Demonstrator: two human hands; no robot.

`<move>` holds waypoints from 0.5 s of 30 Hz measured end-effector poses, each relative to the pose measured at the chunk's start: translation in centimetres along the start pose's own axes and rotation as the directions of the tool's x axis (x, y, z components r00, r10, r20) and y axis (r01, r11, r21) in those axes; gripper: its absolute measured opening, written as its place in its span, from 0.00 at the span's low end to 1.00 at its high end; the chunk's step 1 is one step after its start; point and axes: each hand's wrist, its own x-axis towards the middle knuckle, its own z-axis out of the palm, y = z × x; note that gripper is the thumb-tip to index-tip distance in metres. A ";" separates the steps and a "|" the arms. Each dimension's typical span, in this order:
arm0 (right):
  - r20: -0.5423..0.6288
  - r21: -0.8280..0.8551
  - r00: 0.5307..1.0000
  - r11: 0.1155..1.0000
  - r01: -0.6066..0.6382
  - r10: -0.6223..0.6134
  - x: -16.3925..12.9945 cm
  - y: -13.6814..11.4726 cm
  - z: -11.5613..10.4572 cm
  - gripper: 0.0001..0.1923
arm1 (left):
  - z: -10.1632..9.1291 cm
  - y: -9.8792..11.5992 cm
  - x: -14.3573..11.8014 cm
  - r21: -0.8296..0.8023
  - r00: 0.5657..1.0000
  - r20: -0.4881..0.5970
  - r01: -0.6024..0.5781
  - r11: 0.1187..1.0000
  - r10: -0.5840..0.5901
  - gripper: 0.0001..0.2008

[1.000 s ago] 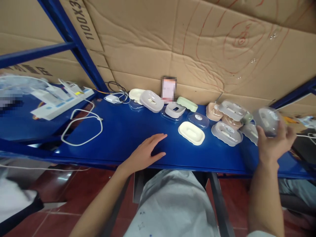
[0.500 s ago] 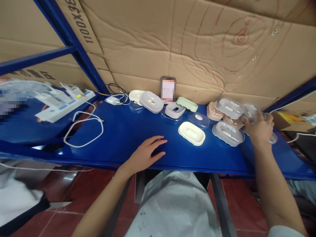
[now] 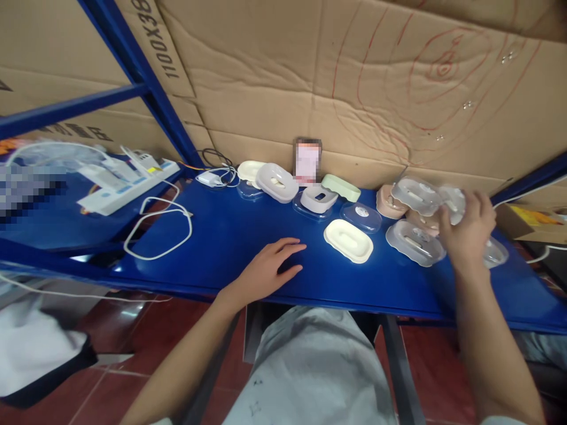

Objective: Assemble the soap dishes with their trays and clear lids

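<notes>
My left hand [image 3: 261, 274] lies palm down on the blue table, fingers apart and holding nothing. To its right sits a cream oval tray [image 3: 348, 241]. My right hand [image 3: 468, 233] is at the right-hand group of boxes, its thumb and fingers curled round a grey plastic box with a clear lid [image 3: 453, 203]; the hand is blurred and hides part of it. Beside it are another clear-lidded grey box [image 3: 416, 196], a lower one [image 3: 415, 242] and a pinkish-brown box [image 3: 390, 202]. A clear lid [image 3: 495, 252] shows right of my wrist.
At the back stand a phone [image 3: 307, 160], a green box part [image 3: 341, 188], grey oval parts [image 3: 277, 183] and a clear lid [image 3: 361, 217]. A white cable [image 3: 158, 227] and a power strip [image 3: 128, 189] lie left. A cardboard wall [image 3: 257, 77] closes the back.
The view has shifted slightly, so everything appears a little further right. My right hand has moved slightly at the grey box; my left hand stays resting on the table.
</notes>
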 end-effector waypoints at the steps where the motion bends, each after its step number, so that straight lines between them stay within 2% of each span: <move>1: 0.017 0.084 0.995 0.992 0.094 -0.095 0.0 -2.1 -0.2 0.31 | -0.2 0.1 0.9 0.036 1.000 -0.008 -0.018 0.999 0.018 0.23; 3: 0.156 0.245 0.940 0.934 0.260 -0.303 -0.6 -6.8 -0.1 0.23 | -0.6 0.4 3.3 0.132 0.997 -0.028 -0.063 0.989 0.067 0.26; 5: 0.252 0.336 0.867 0.879 0.339 -0.430 -1.8 -11.4 0.5 0.20 | -0.7 0.5 6.4 0.220 0.993 -0.058 -0.084 0.972 0.099 0.29; 8: 0.368 0.447 0.720 0.791 0.418 -0.589 -4.4 -16.5 1.5 0.20 | -0.3 0.2 11.3 0.295 0.989 -0.125 -0.042 0.954 0.082 0.29; 10: 0.394 0.503 0.637 0.736 0.454 -0.662 -6.0 -18.3 1.6 0.20 | 0.1 -0.1 13.6 0.315 0.989 -0.129 -0.028 0.949 0.072 0.25; 12: 0.377 0.557 0.587 0.682 0.474 -0.717 -7.2 -18.8 0.9 0.20 | 0.1 -0.4 14.6 0.315 0.991 -0.115 -0.031 0.948 0.071 0.18; 15: 0.345 0.630 0.554 0.625 0.462 -0.757 -8.7 -17.7 -0.9 0.24 | -0.6 -0.4 12.9 0.294 0.991 -0.104 -0.051 0.954 0.085 0.12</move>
